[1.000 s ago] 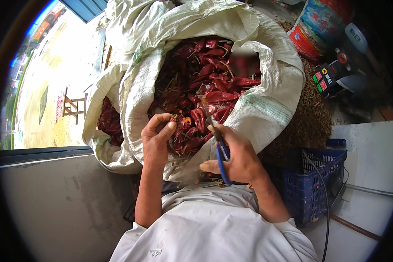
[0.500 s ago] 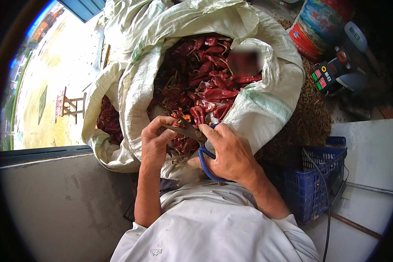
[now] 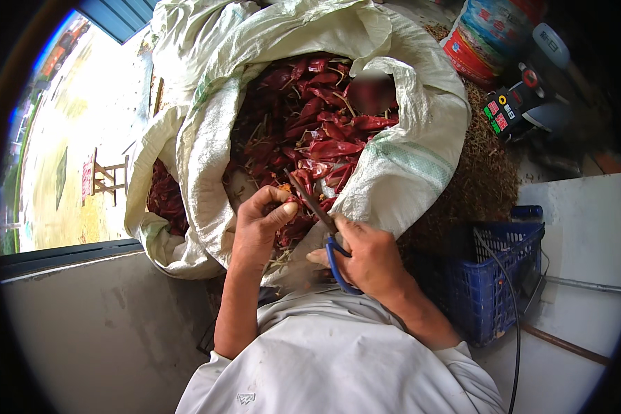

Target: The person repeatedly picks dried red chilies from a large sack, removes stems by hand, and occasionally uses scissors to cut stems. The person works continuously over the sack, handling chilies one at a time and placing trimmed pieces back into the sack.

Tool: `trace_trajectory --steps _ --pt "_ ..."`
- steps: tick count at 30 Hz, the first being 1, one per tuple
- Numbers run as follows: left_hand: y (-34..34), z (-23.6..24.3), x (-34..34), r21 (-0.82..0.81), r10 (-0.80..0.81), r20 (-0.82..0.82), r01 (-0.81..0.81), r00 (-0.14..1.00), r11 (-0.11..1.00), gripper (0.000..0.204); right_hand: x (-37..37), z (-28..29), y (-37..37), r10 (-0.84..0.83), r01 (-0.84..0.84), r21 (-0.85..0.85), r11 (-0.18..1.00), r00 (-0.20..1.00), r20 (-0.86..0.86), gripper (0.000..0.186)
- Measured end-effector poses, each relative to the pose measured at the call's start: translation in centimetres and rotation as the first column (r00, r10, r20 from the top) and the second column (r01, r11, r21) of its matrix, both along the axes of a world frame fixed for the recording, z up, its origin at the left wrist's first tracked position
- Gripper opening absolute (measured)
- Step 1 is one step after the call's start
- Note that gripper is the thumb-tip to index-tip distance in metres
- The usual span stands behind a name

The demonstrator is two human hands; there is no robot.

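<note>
A large white woven sack (image 3: 210, 148) with its mouth rolled back lies in front of me, full of dried red chili peppers (image 3: 334, 148). Over its near edge, my left hand (image 3: 254, 231) is closed, thumb against fingers, on a dried chili pepper (image 3: 292, 201) that is mostly hidden by the fingertips. Just to the right, my right hand (image 3: 374, 259) grips the blue handles of a pair of scissors (image 3: 315, 205). Their dark blades look closed together and point up and away, beside the left fingertips.
A smaller white sack (image 3: 139, 190) of chilies stands at the left. Stem scraps (image 3: 486, 172) cover the floor to the right, near a blue plastic crate (image 3: 486, 297) with a cable across it. A colourful bag (image 3: 472, 52) and a dark machine (image 3: 524, 103) stand far right.
The scissors' blades have swung from pointing left across the left fingertips to pointing up and away, and have come together. My left hand has shifted slightly right.
</note>
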State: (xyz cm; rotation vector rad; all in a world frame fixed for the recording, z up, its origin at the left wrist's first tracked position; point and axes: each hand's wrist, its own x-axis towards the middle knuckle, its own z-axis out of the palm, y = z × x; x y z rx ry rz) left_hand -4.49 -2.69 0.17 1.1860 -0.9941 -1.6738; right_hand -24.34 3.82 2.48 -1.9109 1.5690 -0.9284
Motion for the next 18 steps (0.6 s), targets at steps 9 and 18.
trace_trajectory --steps 9,18 --pt "-4.9 0.3 1.7 -0.517 0.342 0.765 0.205 0.545 0.831 0.031 -4.7 4.3 -11.4 -0.387 0.362 -0.138 0.922 0.846 -0.367 0.060" --pt "-8.4 -2.0 2.7 -0.381 0.337 0.924 0.417 0.178 0.825 0.029 -1.9 -0.2 -14.7 -0.135 -0.040 -0.459 0.888 0.930 -0.342 0.015"
